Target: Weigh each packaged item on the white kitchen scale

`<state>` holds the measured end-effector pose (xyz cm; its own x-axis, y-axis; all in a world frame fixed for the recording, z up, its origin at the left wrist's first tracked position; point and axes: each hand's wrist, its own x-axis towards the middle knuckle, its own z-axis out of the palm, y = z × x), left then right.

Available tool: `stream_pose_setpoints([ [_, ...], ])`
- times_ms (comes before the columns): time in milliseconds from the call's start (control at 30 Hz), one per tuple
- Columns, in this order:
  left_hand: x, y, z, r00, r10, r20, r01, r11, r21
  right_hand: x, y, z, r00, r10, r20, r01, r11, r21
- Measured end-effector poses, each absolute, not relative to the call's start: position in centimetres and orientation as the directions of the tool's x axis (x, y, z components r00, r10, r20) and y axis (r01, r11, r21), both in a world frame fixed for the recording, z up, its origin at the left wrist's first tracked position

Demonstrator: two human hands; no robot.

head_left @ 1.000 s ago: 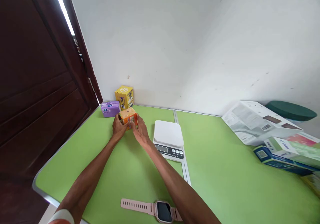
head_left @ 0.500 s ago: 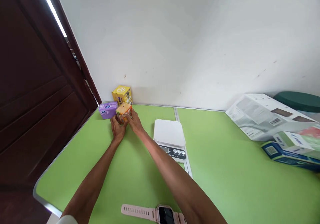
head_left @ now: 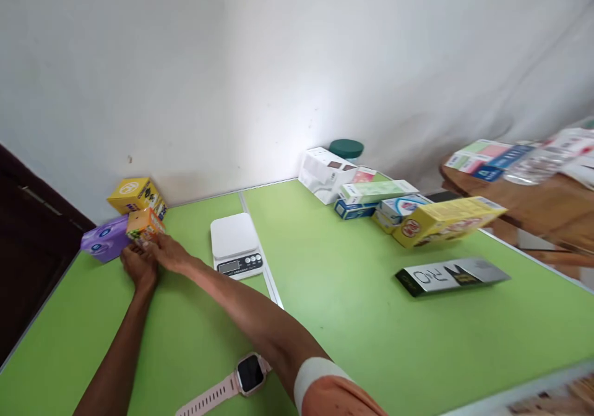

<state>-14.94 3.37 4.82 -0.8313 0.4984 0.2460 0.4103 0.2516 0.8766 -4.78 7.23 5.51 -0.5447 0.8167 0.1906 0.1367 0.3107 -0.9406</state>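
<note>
A small orange box [head_left: 143, 223] stands at the far left of the green table [head_left: 325, 292], between a purple box [head_left: 106, 239] and a yellow box [head_left: 137, 197]. My left hand [head_left: 139, 267] rests just in front of the orange box, fingers curled towards it. My right hand [head_left: 166, 250] reaches across and touches the orange box's right side with its fingertips. Neither hand lifts the box. A white kitchen scale [head_left: 236, 245] sits right of my hands.
A pink smartwatch [head_left: 232, 382] lies near the front edge. Several cartons [head_left: 394, 208] and a flat black-and-silver box [head_left: 452, 275] lie at the right. A dark door [head_left: 28, 242] borders the table's left side. A wooden table [head_left: 524, 193] with packages stands far right.
The view has swung to the right, bringing in more boxes and the wooden table. The orange box now stands beside the purple and yellow boxes, and both hands stay at it.
</note>
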Motion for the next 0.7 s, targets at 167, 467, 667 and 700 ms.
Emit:
stream_pose_setpoints([
  [167, -12.1, -1.6, 5.5, -0.704, 0.655, 0.276, 0.513, 0.201, 0.834, 0.1, 3.3, 6.8, -0.702, 0.700, 0.132, 0.178, 0.353, -0.919],
  [467, 6.3, -3.7, 7.4, 0.008, 0.943, 0.333, 0.527, -0.287, 0.800, 23.3, -4.0, 9.0, -0.207, 0.907, 0.366, 0.103, 0.392, -0.914],
  [667, 22.0, -3.0, 3.7, 0.464, 0.851, 0.247, 0.312, -0.418, 0.853, 44.9, -8.7, 4.2, 0.613, 0.562, 0.556, 0.592, 0.140, -0.794],
  [700, 24.2, -2.9, 3.2, 0.514, 0.829, 0.219, 0.309, -0.418, 0.854, 48.0, -9.2, 3.1, 0.668, 0.490, 0.560, 0.625, 0.040, -0.780],
])
